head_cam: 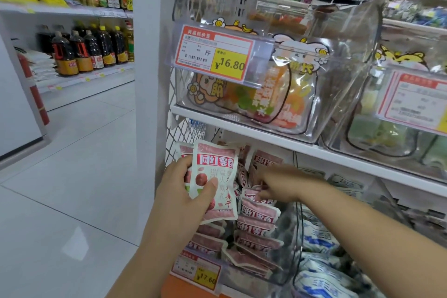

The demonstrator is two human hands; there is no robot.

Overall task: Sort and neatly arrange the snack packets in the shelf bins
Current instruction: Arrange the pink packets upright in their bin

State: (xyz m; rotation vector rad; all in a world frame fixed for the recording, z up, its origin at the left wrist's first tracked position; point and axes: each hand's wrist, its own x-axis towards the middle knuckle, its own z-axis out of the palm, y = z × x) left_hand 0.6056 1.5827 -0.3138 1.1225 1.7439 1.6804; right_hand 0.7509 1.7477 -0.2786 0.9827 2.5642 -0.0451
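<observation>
Holding a pink-and-white snack packet upright, the left hand has its grip closed around it, just above the clear bin. Right hand reaches into the bin, fingers pinching another pink packet in the pile.

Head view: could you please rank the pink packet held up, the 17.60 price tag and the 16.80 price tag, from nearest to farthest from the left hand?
1. pink packet, gripped in the left hand.
2. 17.60 price tag, below, on the bin front.
3. 16.80 price tag, above, on the upper bin.
</observation>
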